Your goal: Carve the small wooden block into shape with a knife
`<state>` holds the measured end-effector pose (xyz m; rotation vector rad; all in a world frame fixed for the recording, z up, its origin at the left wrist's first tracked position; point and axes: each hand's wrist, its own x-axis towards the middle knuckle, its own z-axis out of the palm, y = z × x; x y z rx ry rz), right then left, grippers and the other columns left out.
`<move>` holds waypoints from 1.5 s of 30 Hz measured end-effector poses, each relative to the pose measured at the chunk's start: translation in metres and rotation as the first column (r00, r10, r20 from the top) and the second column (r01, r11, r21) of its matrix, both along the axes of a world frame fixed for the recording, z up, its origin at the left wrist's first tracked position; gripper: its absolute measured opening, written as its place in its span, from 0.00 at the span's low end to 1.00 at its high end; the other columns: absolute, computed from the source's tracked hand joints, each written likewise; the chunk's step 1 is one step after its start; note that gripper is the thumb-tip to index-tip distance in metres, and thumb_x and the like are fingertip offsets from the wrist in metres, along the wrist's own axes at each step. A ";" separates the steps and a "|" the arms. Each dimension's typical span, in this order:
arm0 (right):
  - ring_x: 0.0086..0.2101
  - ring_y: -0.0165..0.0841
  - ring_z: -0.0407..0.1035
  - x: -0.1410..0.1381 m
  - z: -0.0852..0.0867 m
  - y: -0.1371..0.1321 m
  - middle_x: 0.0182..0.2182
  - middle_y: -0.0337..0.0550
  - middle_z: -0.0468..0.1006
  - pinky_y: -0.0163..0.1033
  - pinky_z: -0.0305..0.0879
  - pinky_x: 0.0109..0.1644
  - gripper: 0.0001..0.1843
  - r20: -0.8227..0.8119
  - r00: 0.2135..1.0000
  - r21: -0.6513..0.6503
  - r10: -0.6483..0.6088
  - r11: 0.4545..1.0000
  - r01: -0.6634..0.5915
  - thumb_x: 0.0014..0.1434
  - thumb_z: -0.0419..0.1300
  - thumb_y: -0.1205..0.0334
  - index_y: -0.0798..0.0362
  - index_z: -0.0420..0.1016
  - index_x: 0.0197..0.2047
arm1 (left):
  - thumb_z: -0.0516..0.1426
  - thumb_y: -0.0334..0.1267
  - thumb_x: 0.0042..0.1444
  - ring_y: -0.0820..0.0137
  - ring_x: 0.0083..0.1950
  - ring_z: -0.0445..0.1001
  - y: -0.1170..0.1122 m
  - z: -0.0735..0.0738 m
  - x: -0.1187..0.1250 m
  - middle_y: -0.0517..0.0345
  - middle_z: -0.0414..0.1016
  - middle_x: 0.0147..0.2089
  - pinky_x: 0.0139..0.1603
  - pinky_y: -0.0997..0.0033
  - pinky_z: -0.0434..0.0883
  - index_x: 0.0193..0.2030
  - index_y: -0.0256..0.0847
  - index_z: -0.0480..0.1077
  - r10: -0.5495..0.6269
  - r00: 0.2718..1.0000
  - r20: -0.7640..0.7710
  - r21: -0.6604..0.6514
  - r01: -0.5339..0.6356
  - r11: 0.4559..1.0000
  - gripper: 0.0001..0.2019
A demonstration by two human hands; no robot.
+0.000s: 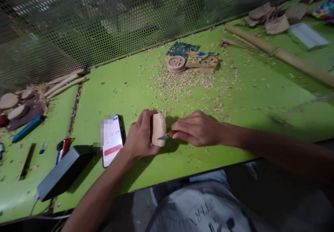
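Note:
My left hand point(143, 132) is closed around a pale block of wood point(158, 127), holding it on edge just above or on the green table point(109, 85). The block's upper edge looks rounded. In my right hand point(197, 128) is a carving knife point(167, 135) with a short pointed blade and a yellowish handle, mostly hidden by the fingers. The blade lies against the lower part of the block's right face. Left of my left hand lies a phone point(112, 145) with its screen lit.
Wood shavings point(180, 84) surround a round carved wooden piece point(176, 64) and a patterned tile point(203, 59). A dark grey box point(65, 172), a blue tool point(28, 129) and sticks point(65, 84) are at left. A long pole point(284, 54) lies right; perforated mesh point(146, 19) stands behind.

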<state>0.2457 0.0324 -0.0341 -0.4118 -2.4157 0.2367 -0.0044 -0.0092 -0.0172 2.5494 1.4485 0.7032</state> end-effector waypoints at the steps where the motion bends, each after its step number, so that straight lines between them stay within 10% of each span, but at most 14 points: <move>1: 0.24 0.25 0.67 0.000 0.000 0.000 0.27 0.34 0.78 0.37 0.51 0.30 0.18 -0.002 1.000 0.003 -0.005 1.000 0.005 0.79 0.50 0.53 0.53 0.75 0.42 | 0.58 0.44 0.48 0.61 0.37 0.78 0.000 0.000 0.000 0.49 0.75 0.47 0.31 0.63 0.74 0.60 0.42 0.57 -0.002 1.000 0.003 0.000 0.002 1.000 0.31; 31: 0.24 0.25 0.63 0.005 -0.001 0.011 0.26 0.33 0.75 0.38 0.47 0.29 0.21 0.052 0.999 0.044 0.009 0.999 -0.011 0.78 0.50 0.49 0.52 0.78 0.42 | 0.58 0.42 0.47 0.61 0.36 0.78 0.001 0.000 0.002 0.49 0.77 0.44 0.31 0.63 0.74 0.58 0.41 0.60 -0.064 0.997 0.034 -0.017 0.065 0.998 0.29; 38: 0.21 0.26 0.58 0.046 -0.004 0.079 0.23 0.32 0.70 0.36 0.50 0.29 0.19 -0.116 0.842 -0.262 -0.526 0.834 0.485 0.75 0.54 0.47 0.52 0.76 0.40 | 0.59 0.43 0.46 0.60 0.38 0.78 -0.002 0.004 -0.004 0.50 0.76 0.45 0.34 0.61 0.75 0.59 0.42 0.60 -0.095 0.994 0.061 -0.036 0.097 0.995 0.31; 45: 0.24 0.25 0.66 0.004 0.006 0.015 0.26 0.33 0.77 0.34 0.54 0.30 0.17 -0.057 0.998 -0.172 -0.029 0.985 0.018 0.77 0.52 0.51 0.52 0.75 0.43 | 0.59 0.42 0.48 0.60 0.37 0.77 0.005 -0.003 -0.006 0.48 0.76 0.45 0.35 0.60 0.74 0.57 0.40 0.61 -0.041 0.995 0.091 -0.053 0.046 0.998 0.28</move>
